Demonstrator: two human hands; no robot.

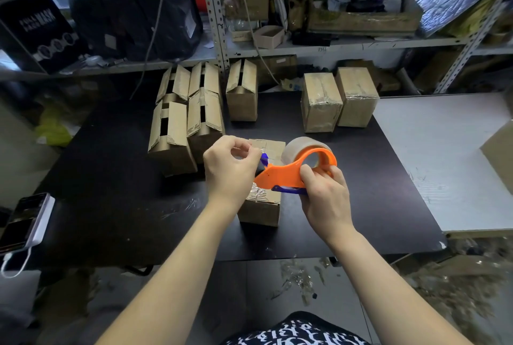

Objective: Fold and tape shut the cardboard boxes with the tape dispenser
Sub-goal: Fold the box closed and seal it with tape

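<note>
Centre: a closed cardboard box (261, 210) stands on a black table (125, 205), its top flaps folded down and its near top edge covered with wrinkled clear film. Directly above this box the right hand (323, 200) grips the orange tape dispenser (280, 175), with the fingers curled through the handle loop and the thumb pressed on the orange side. The clear tape (298, 147) sits on the dispenser's hub over the box's far right corner. The left hand (229, 167), above the box's left edge, has its fingers curled and the thumb and forefinger pinched together at the dispenser's blue front end. They appear to hold the loose end of the tape, though the film itself is barely visible. Behind and to the left of the box are four open boxes (177, 128) with raised flaps, packed together, and a fifth open box (241, 94) is directly behind. Behind and to the right stand two sealed boxes (322, 103), side by side and touching. Far to the left of the box a phone (25, 219) lies with a white cable attached. To the right is a white board (444, 150), and beyond all the boxes a metal shelf rack (333, 44).
</note>
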